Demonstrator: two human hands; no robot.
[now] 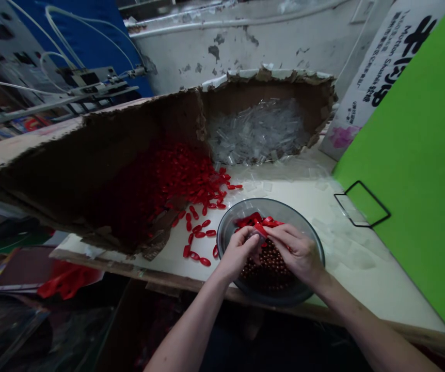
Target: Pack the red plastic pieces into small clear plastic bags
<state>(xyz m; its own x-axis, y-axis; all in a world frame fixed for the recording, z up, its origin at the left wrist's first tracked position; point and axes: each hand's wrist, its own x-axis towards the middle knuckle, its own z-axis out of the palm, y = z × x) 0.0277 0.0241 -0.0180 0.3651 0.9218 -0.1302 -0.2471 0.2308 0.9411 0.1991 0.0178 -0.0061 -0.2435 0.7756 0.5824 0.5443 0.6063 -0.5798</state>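
Above a grey bowl (311,227), my two hands meet at a small glossy red piece (260,229). My left hand (241,250) is closed on it, with something pale and translucent, perhaps thin plastic, bunched under the fingers. From the other side, the fingertips of my right hand (299,254) pinch the same red piece. Shiny brown round beads (271,266) fill the lower part of the bowl. More red pieces (251,219) lie at its far side, partly hidden behind my hands.
Left of the bowl, loose red pieces (196,228) spill from a torn cardboard box (102,124). Behind, another cardboard section (241,90) holds many transparent plastic pieces (257,132). A green panel (412,170) with a black wire loop (381,209) borders the white table (356,289) on the right.
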